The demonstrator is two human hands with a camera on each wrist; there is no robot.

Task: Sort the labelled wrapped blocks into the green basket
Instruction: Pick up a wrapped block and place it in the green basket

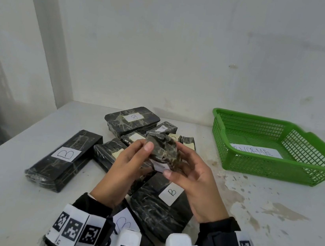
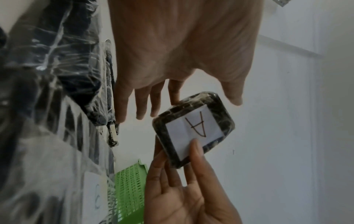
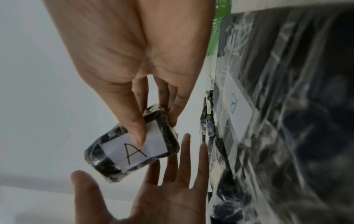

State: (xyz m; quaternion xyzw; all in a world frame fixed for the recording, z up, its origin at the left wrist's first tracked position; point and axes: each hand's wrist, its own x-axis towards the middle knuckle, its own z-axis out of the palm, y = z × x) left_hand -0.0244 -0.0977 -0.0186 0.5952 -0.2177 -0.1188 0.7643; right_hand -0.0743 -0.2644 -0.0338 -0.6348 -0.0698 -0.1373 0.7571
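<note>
On the left of the table [image 1: 3,194] we see B-labelled wrapped blocks [image 1: 64,156] still piled. At centre, our left hand [image 1: 125,165] is spread loosely beside the small A-labelled block [image 1: 162,149], pinched by our right hand [image 1: 191,180]. Far right, the green basket [image 1: 315,176] holds only a paper slip (sorting apparently just starting).

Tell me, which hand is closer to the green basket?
The right. The right hand, pinching the small wrapped block labelled A, is on the side of the green basket. The left hand is farther off, beyond the block, its straight fingers touching it.
</note>
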